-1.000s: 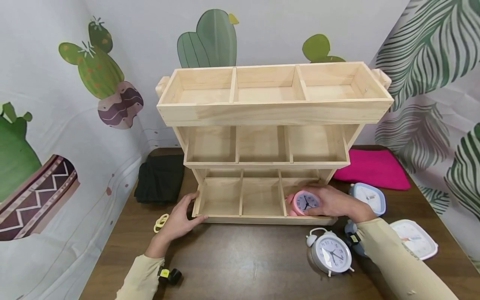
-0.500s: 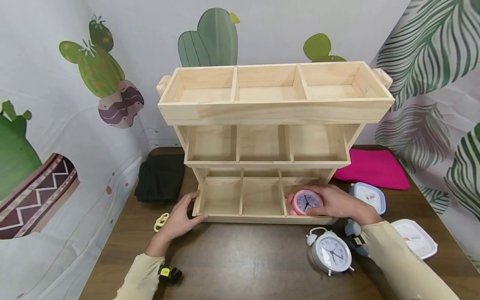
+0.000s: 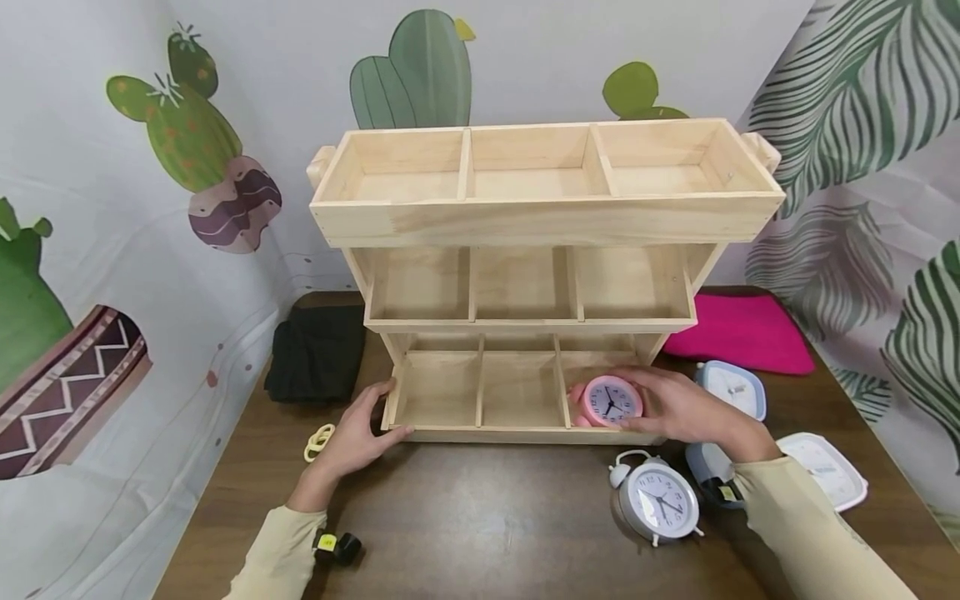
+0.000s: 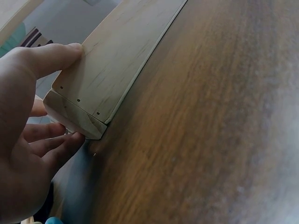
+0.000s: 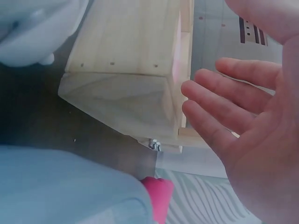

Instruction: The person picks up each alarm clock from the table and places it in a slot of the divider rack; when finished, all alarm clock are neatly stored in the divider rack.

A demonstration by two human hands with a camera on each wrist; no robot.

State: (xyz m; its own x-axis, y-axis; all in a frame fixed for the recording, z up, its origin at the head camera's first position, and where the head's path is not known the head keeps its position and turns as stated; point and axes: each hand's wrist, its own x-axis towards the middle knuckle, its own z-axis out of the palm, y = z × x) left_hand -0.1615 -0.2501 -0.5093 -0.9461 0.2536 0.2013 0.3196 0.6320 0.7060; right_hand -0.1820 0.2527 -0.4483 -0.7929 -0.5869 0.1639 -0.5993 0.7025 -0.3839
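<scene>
Cactus-printed backdrops wall in a brown table (image 3: 487,517) carrying a three-tier wooden rack (image 3: 540,275). Its other eight compartments sit bare; the pink alarm clock (image 3: 611,400) stands upright in the bottom-right one. The right hand (image 3: 678,408) cups it with relaxed fingers; whether it grips, I cannot tell. The left hand (image 3: 356,433) pinches the rack's near-left corner. A white clock (image 3: 658,502) and two square ones wait outside.

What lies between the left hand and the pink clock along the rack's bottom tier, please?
In the head view, two bare wooden compartments of the rack separate the left hand from the pink clock.
</scene>
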